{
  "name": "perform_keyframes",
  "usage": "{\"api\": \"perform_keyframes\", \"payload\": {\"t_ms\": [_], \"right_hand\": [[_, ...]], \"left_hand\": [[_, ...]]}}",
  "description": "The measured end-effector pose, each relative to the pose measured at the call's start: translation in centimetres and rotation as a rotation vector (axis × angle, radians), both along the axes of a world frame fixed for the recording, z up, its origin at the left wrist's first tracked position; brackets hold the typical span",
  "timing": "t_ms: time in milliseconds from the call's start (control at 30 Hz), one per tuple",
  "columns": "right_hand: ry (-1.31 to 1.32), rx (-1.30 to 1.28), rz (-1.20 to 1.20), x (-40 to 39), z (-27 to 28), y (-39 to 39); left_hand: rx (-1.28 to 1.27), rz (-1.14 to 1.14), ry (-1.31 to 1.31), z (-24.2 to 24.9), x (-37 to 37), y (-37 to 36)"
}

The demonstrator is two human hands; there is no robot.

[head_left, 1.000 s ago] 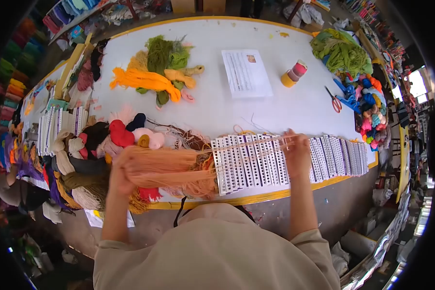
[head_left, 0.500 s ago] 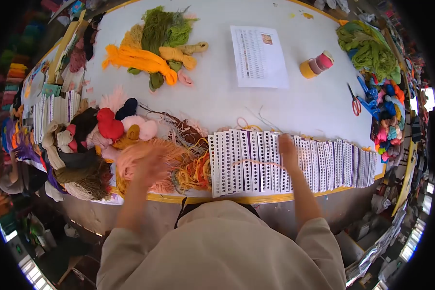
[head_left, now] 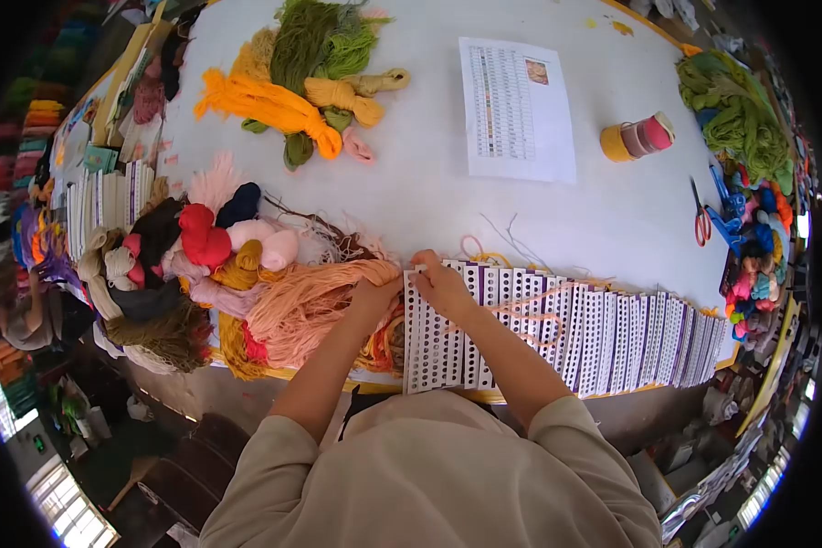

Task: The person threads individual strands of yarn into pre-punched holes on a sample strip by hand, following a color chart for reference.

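My left hand [head_left: 375,294] is closed around the right end of a loose peach yarn skein [head_left: 294,306], beside the row of cards. Close to it, my right hand [head_left: 444,289] has its fingers pinched together over the top left corner of the punched white cards [head_left: 511,329]; what lies between the fingertips is too small to make out. The cards overlap in a long row along the table's near edge, each with a line of holes. A peach strand [head_left: 550,320] lies in a loop across them.
More skeins, including a red one [head_left: 205,236], are heaped on the left. Orange yarn [head_left: 269,110] and greens lie farther back. A printed sheet [head_left: 519,110], a cone of thread [head_left: 637,137], scissors [head_left: 701,219] and green yarn [head_left: 735,114] are on the white table [head_left: 384,201].
Both hands have come together at the left end of the cards. My right hand moved left from the middle of the row; my left moved right and took hold of the peach skein.
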State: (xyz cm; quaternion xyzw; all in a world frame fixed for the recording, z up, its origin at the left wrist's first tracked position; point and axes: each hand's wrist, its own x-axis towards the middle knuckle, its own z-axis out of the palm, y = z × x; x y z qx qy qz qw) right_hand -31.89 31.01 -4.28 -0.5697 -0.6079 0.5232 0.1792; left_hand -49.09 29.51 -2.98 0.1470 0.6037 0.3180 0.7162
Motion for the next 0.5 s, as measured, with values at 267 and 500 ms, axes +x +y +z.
{"api": "perform_keyframes", "payload": {"t_ms": [267, 500], "right_hand": [[0.260, -0.410, 0.036, 1.5, 0.4, 1.4], [0.367, -0.351, -0.006, 2.0, -1.6, 0.6]], "left_hand": [[0.280, -0.287, 0.212, 0.3, -1.8, -0.2], [-0.256, -0.141, -0.647, 2.4, -2.0, -0.4]]}}
